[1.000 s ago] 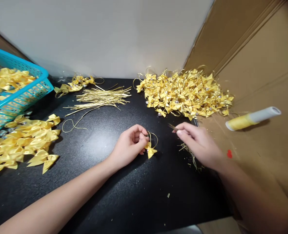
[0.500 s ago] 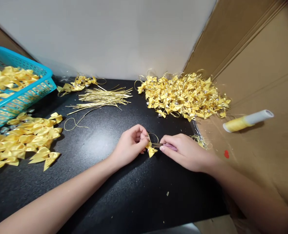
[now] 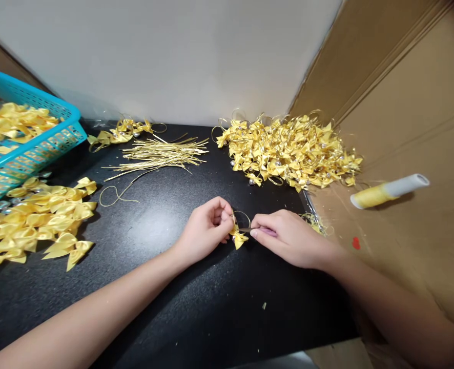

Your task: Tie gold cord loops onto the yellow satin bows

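Between the fingertips of my left hand (image 3: 209, 228) is a small yellow ribbon bow (image 3: 239, 240) with a loop of gold cord (image 3: 244, 214) rising from it. Part of the bow is hidden behind the fingers. My right hand (image 3: 290, 237) is closed around a small cutting tool with a pinkish-purple handle (image 3: 268, 232), perhaps thread snips. Its narrow dark blade (image 3: 245, 230) points left and meets the bow near the cord. Whether the tip touches the cord is too small to tell.
Gold cord lengths (image 3: 161, 154) lie at the back of the black table (image 3: 196, 318). Looped bows (image 3: 288, 151) are heaped at back right, loose bows (image 3: 38, 220) at left. A turquoise basket (image 3: 67, 115) holds more bows. A cardboard tube (image 3: 390, 191) is on the right.
The blade has turned and looks narrower than before, while the right hand has shifted very slightly. The left hand and bow stay in place.
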`<state>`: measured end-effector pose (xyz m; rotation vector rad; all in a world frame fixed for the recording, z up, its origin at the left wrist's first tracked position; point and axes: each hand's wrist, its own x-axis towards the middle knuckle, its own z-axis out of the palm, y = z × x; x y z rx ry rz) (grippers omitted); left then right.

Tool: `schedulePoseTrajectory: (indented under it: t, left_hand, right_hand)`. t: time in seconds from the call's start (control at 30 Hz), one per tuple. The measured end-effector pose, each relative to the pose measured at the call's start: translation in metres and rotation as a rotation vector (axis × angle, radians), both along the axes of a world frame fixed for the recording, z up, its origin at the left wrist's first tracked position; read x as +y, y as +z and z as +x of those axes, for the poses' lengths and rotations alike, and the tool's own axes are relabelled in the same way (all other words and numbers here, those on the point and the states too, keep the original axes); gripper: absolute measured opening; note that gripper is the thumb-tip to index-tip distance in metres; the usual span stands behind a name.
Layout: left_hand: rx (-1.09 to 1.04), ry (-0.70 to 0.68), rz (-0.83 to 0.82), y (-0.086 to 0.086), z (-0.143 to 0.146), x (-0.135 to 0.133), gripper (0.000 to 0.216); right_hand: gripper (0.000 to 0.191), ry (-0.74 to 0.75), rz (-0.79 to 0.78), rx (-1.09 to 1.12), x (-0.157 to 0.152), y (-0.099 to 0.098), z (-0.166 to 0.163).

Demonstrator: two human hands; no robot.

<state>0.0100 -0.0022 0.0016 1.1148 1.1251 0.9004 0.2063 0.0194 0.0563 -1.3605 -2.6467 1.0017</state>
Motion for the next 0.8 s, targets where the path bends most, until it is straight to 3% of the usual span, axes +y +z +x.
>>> schedulePoseTrajectory:
  t: [0.3,0.43,0.5,0.57,0.63,0.8]
  left_hand:
    - [-0.011,0.008,-0.007,0.000,0.000,-0.001,0.014]
    - [0.001,-0.015,-0.059,0.006,-0.003,0.001,0.017]
    - [0.005,-0.134,-0.162,0.014,-0.008,0.003,0.019]
    - [0.019,-0.353,-0.305,0.025,-0.017,0.007,0.020]
    - [0.096,-0.483,-0.330,0.037,-0.029,0.010,0.019]
    - [0.626,-0.460,-0.020,0.062,-0.063,0.016,0.015]
  right_hand:
    - [0.028,-0.191,0.001,0.108,-0.005,-0.002,0.036]
    - [0.032,-0.418,0.259,-0.015,-0.004,-0.010,0.076]
    - [0.032,-0.521,0.462,-0.152,-0.003,-0.019,0.098]
    - [0.032,-0.520,0.525,-0.210,-0.005,-0.028,0.114]
    - [0.033,-0.525,0.560,-0.248,-0.007,-0.035,0.120]
    - [0.037,-0.534,0.585,-0.204,-0.017,-0.042,0.116]
